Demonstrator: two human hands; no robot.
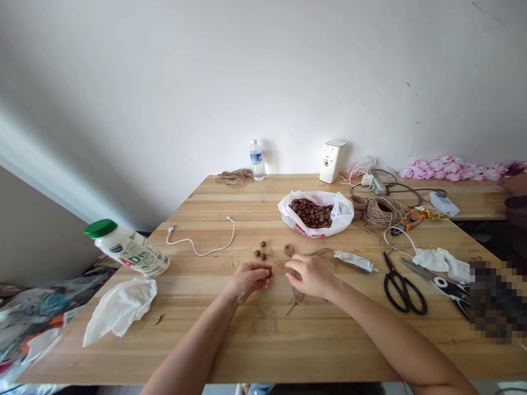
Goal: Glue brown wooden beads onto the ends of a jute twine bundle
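Over the middle of the table, my left hand (250,281) is closed, pinching a small round brown nut or bead, mostly covered by the fingertips. My right hand (312,275) is just to the right, fingers curled and pinched at thin strands of jute twine. Loose twine ends (295,303) hang out beneath it, and more strands (325,253) spread behind. A small knotted twine loop (289,250) lies beyond the right fingers. Several loose brown nuts (262,255) rest just past my left hand. Farther back, a white plastic bag (346,211) stands open, filled with similar brown pieces.
Black scissors (398,291), a glue tube (354,261) and a twine coil (383,213) lie to the right. A green-capped bottle (135,252), white cloth (121,307) and white cable (201,254) are leftward. A water bottle (257,162) stands behind; another person's hand (514,185) is far right.
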